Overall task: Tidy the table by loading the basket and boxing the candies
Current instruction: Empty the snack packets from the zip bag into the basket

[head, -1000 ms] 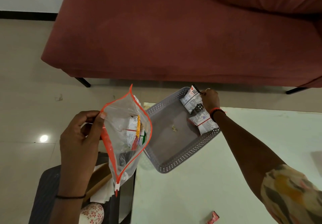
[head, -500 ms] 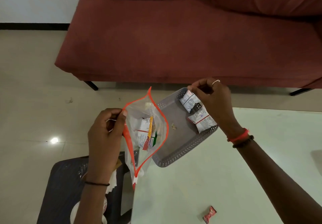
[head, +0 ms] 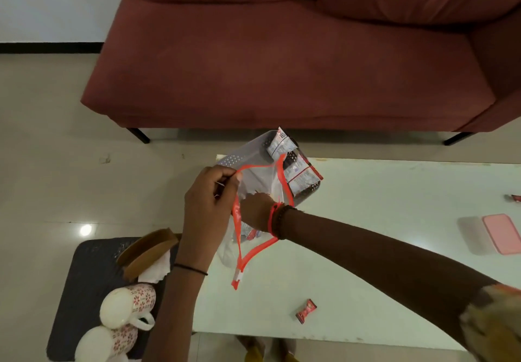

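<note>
Bag [head: 237, 218]: left hand [head: 207, 206] pinches rim open at surface's [head: 366, 192] far-left corner; right hand [head: 255, 209], lately at basket [head: 234, 160], now inside, its grip hidden; packets probably basket-bound next; candy [head: 306, 311] near, unboxed.

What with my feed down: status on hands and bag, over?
Left hand pinches zip bag rim open. Right hand inside bag, grip unseen. Basket behind bag; nothing blocking.

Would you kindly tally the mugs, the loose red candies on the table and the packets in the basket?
Mugs: 2
Red candies: 2
Packets in the basket: 2
Total: 6
</note>
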`<state>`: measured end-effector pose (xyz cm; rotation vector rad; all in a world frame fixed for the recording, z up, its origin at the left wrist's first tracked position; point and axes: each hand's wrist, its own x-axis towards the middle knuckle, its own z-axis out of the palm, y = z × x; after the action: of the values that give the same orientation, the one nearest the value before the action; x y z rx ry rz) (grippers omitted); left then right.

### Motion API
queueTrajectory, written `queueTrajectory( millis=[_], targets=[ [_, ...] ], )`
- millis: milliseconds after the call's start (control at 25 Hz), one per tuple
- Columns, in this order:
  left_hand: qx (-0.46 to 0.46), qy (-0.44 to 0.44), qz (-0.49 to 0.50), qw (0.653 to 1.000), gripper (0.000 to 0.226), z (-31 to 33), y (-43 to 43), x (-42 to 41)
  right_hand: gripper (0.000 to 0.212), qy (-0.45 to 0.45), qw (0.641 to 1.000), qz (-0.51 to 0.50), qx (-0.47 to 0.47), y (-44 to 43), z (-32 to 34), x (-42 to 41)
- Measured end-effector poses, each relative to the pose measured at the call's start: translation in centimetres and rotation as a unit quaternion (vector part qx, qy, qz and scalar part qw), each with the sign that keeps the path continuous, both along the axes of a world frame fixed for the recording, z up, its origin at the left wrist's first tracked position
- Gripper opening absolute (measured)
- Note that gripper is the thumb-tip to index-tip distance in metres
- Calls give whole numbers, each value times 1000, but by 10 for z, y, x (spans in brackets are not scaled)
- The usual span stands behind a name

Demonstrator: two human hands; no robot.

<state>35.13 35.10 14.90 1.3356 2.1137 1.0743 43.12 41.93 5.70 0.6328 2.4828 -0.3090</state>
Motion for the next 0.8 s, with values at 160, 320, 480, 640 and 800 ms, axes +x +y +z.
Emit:
queueTrajectory(
  millis=[160, 320, 480, 640, 800],
  targets=[
    [-2, -2, -40, 999, 17, -3, -8, 19, 34, -55, 993, 70, 80, -6, -30, 20],
    [-4, 1, -15, 1000, 20, -13, -10, 16, 11, 116, 989, 62, 68, -8, -5, 30],
    [-4, 5, 4, 1000, 21, -16, -11, 6, 21, 187, 982, 23, 30, -16, 29, 36],
    [-11, 4, 17, 1000, 21, -10, -12, -15, 31, 268, 962, -48, -8, -17, 79, 55],
    [-28, -9, 8, 1000, 24, -1, -11, -36, 23, 370, 897, -222, -100, -1, 121, 82]
  ],
)
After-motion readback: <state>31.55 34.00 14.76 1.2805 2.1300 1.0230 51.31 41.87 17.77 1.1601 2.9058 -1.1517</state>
